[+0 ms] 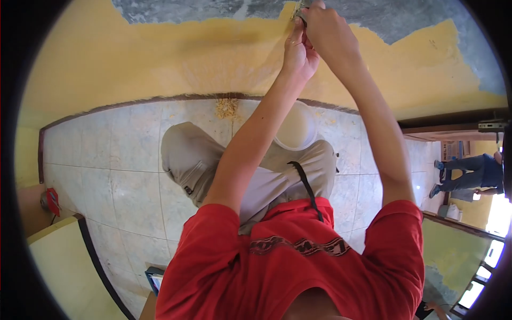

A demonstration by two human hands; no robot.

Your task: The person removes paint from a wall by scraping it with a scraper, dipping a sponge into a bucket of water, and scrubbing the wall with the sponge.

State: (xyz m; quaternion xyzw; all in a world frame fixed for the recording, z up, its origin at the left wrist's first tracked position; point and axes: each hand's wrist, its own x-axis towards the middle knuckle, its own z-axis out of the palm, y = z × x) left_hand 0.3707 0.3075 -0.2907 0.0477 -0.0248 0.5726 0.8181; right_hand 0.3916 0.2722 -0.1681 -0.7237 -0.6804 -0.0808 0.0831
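High on the wall, at the top of the view, both hands come together on a small flat scraper (pixel 304 12), mostly hidden by the fingers. My right hand (pixel 332 33) is closed around it from the right. Just below and to the left, my left hand (pixel 302 52) is also closed, its thumb pointing up along the tool. The scraper is at the ragged border where yellow paint (pixel 234 58) meets the bare grey wall surface (pixel 181 9). Crumbly bits of paint show beside the tool.
A white bucket (pixel 296 128) stands on the tiled floor (pixel 136 192) between my knees and the wall. Paint flakes (pixel 227 108) lie in a pile at the wall's foot. Another person (pixel 472 173) stands beyond the doorway at right. A red object (pixel 52 201) is far left.
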